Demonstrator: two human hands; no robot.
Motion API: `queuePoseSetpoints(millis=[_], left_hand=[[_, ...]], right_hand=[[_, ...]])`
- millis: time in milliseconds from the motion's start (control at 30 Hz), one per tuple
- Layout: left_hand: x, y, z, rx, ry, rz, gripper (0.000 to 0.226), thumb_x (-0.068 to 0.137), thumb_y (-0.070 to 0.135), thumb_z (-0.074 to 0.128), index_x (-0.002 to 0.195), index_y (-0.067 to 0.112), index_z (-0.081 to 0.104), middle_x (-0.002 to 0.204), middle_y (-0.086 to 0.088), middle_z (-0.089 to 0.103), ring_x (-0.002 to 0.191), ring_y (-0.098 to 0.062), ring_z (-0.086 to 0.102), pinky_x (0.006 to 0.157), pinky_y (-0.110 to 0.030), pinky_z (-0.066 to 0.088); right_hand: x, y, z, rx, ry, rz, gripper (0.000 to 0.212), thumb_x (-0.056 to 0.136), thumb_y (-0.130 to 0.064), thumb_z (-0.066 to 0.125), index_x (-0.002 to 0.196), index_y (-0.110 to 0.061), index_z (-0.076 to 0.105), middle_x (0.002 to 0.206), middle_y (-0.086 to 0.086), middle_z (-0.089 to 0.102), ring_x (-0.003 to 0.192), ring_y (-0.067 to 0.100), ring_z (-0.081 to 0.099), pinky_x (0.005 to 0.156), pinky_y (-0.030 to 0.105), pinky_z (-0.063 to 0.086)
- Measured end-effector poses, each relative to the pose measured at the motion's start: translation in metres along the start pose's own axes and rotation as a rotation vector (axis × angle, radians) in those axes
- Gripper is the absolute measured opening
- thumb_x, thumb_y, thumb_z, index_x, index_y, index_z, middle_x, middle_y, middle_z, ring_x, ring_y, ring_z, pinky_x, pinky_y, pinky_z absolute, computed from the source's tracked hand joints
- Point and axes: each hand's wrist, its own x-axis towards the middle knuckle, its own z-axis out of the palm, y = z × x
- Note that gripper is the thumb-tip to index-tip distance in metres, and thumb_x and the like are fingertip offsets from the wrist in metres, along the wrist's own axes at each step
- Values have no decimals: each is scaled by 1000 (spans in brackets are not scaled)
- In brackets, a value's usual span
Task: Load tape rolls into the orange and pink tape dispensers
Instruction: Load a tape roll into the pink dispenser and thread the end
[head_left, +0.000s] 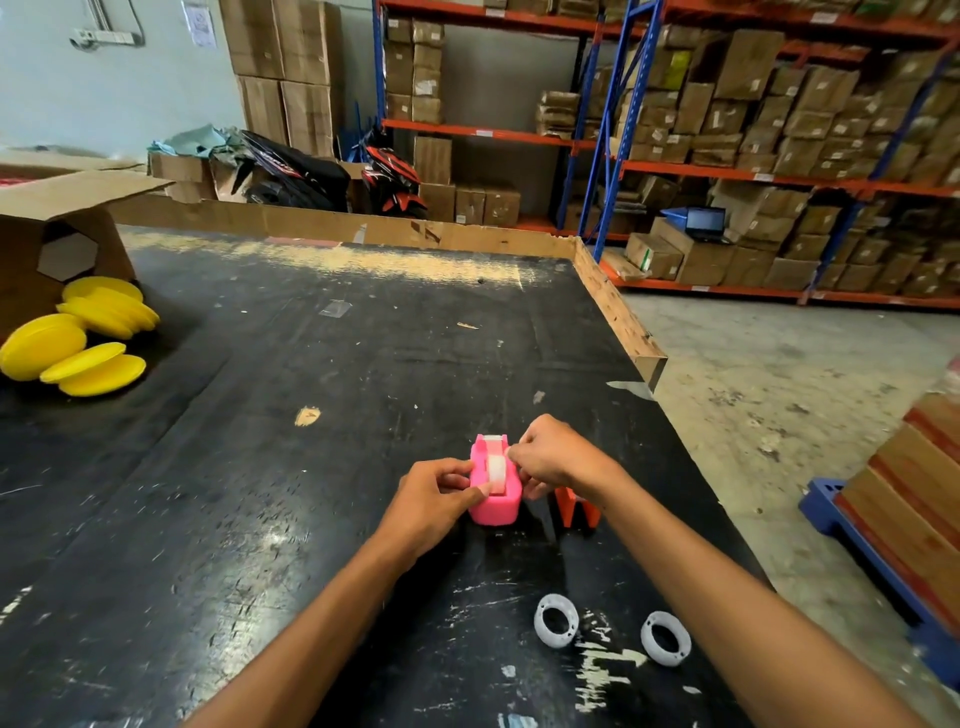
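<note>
I have the pink dispenser (494, 488) pinched between both hands, its long axis running away from me; left hand (434, 499) steadies, right hand (553, 457) grips beside the seated roll (496, 470) (orange dispenser (571, 506) just under my right wrist).

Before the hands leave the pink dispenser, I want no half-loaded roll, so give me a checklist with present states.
1. Tape roll sits in pink dispenser: ok.
2. Tape end reaches the cutter: cannot tell.
3. Left hand steadies the dispenser's side: ok.
4. Right hand grip at the roll's edge: ok.
5. Orange dispenser loaded: cannot tell, mostly hidden behind the right wrist.
6. Two white rings lie apart on the table: ok.
</note>
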Motion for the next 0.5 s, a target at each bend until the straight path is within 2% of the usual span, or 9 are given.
queuePoseSetpoints(millis=[133,267,333,433,500], left_hand=[[-5,4,-1,-13,-3,5,23,77,24,75,98,33,72,89,0,74,80,-12,68,79,-27,54],[-8,4,-1,11,-1,-16,27,76,24,75,102,30,72,88,-1,74,82,-15,68,82,-33,56],[-11,7,0,47,48,-42,37,76,31,74,112,26,69,96,-2,71,87,-18,68,86,-37,56],[-24,17,1,181,198,31,48,78,35,72,122,18,62,110,-3,61,93,-16,62,82,-26,49],[-35,25,3,234,225,159,36,79,29,73,112,16,68,103,-4,63,86,-12,60,78,-22,47]], right_hand=[[-1,0,1,-23,1,3,25,85,-9,51,92,6,71,88,23,75,79,33,75,78,45,61],[-9,-1,0,-39,11,-10,24,82,-9,51,85,6,70,86,24,75,77,33,75,78,45,61],[-13,1,-2,-34,65,-43,24,82,-12,52,81,5,70,82,23,75,75,33,75,77,47,61],[-24,8,-14,-4,175,-96,24,87,-14,53,82,2,71,79,19,74,69,28,74,71,45,63],[-38,16,-28,39,212,-106,23,88,-10,54,80,3,70,75,18,72,61,24,70,60,37,63]])
